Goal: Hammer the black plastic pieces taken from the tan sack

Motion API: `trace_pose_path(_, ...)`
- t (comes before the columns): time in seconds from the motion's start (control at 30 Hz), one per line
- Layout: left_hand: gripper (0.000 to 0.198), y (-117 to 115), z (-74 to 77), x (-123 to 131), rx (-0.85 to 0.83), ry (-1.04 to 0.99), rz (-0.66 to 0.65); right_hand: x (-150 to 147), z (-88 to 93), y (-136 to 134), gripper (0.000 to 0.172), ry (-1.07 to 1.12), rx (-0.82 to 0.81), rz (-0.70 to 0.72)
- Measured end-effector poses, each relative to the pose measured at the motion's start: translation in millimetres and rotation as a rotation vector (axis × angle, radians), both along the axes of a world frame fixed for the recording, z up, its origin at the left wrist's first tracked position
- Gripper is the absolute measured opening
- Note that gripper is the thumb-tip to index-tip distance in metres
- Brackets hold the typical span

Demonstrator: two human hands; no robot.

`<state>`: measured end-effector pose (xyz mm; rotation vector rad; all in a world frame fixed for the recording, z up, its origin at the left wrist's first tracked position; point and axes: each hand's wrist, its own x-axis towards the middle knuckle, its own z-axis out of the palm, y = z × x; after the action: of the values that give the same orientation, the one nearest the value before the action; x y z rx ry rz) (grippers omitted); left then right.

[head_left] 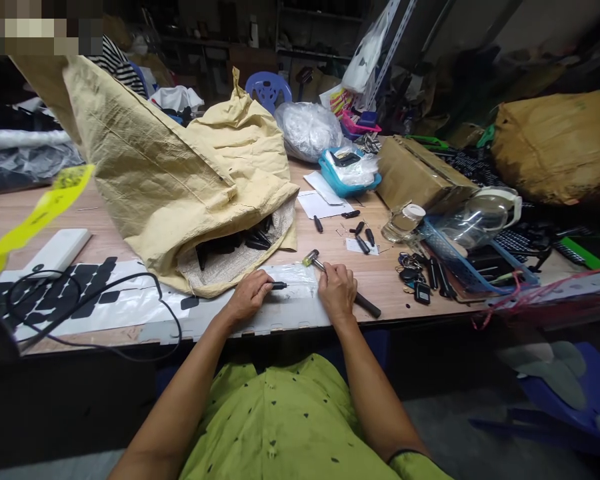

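My left hand is closed round a small black tool whose thin tip points right. It rests on a clear plastic sheet lying on a long white panel at the table's front edge. My right hand is curled on the sheet just right of the tip. A small hammer with a black handle lies under that hand, its head poking out to the upper left. Whether the fingers grip it is hidden.
A big yellow woven sack spills black parts beside my left hand. Loose black pieces, a jar, a blue basket, a cardboard box and a blue tray crowd the right. A black cable loops at left.
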<state>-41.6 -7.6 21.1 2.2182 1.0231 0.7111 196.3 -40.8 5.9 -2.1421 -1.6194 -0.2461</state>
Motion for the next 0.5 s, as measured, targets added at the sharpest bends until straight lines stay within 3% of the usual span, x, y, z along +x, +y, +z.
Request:
trace_pose_path(0.13,0.027,-24,19.4,-6,-0.103,-0.067,-0.096,0,-0.3,0,0.027,-0.021,-0.001,0.007)
trace_pose_path(0.27,0.024,-68,35.2,-16,-0.417,-0.060,-0.266,0,-1.4,-1,0.027,-0.036,0.005,0.018)
trace_pose_path(0.37,0.022,-93,27.7,-18,-0.596,0.064,-0.288,1,-2.1,-1,0.026,-0.046,0.007,0.015)
trace_pose_path(0.5,0.023,-107,-4.4,-12,-0.600,0.315,-0.096,1,-1.8,-1,0.025,-0.056,0.003,0.017)
